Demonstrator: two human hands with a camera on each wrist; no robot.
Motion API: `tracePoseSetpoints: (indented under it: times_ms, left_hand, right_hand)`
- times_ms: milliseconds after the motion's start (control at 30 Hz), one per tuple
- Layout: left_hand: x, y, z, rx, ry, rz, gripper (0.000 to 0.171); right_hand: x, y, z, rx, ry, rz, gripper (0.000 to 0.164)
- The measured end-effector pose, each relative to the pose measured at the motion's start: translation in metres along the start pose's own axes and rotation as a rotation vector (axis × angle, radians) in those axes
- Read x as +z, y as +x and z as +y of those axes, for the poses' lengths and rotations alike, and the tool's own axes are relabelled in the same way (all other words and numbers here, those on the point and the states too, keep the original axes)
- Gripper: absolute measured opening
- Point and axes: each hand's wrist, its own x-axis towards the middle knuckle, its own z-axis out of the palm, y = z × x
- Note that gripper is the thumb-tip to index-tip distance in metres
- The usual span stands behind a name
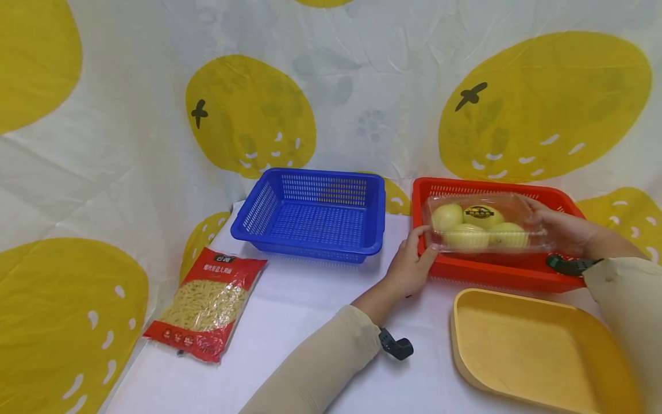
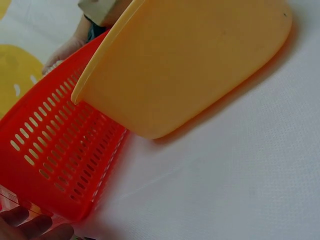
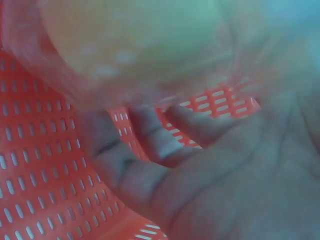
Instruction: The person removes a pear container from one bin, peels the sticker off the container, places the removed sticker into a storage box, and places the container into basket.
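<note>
A clear plastic box of pale yellow-green round fruit is over the red basket, tilted toward me, with a dark label on its lid. My right hand grips the box's right end; in the right wrist view its curled fingers reach beneath the blurred plastic. At the left end, my left hand holds the box's edge between thumb and fingers, beside the basket's rim. Fingertips of this hand show outside the basket's end in the left wrist view. Whether the box touches the basket floor is hidden.
An orange-yellow tray stands in front of the red basket, under my right forearm. Left of the red basket stands a blue basket. A red bag of pasta lies at the table's left side. A patterned cloth hangs behind.
</note>
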Motion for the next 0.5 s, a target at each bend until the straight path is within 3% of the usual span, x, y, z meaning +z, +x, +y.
tracePoseSetpoints:
  times_ms: [200,500]
  left_hand:
    - [0.0013,0.0008,0.0003,-0.008,-0.003,0.009,0.045]
    - [-0.0013,-0.0004,0.0013,0.009,-0.003,-0.005,0.048]
  right_hand:
    - [0.0013,0.0003,-0.0012,-0.005,0.014,-0.060,0.089]
    - [-0.0016,-0.0026,0.0014,-0.008,0.053,0.050,0.082]
